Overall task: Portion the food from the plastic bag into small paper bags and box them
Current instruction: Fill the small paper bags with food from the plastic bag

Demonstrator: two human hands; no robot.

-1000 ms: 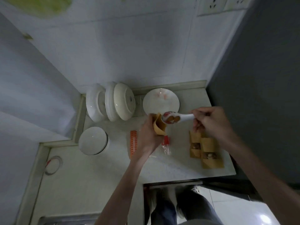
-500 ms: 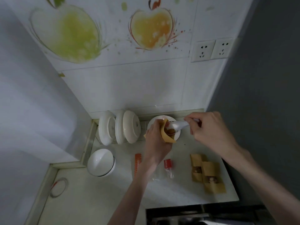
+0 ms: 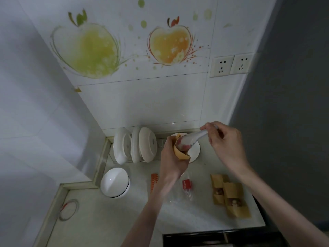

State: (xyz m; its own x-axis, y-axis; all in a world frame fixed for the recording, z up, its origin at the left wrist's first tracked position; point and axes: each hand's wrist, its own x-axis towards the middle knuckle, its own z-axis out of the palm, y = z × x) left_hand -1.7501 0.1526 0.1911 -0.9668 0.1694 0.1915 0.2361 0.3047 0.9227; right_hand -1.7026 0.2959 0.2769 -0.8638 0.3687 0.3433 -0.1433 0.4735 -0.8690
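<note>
Filling is the step in hand. At centre frame the left hand [image 3: 171, 157] wraps its grip round a small paper bag [image 3: 180, 153], mouth up, over the white plate [image 3: 194, 151]. The right hand [image 3: 225, 141] pinches a white spoon [image 3: 191, 139], its bowl tipped into the bag. Next, I judge, comes emptying the spoon cleanly. Two filled paper bags [image 3: 229, 195] lie lower right on the counter [image 3: 110, 218]; the plastic bag [image 3: 185, 190] lies below the left hand, bowls [image 3: 135, 145] stand racked to its left.

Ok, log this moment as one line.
left hand: holds paper bag | right hand: tips spoon into bag | filled bags: two, countertop
</note>
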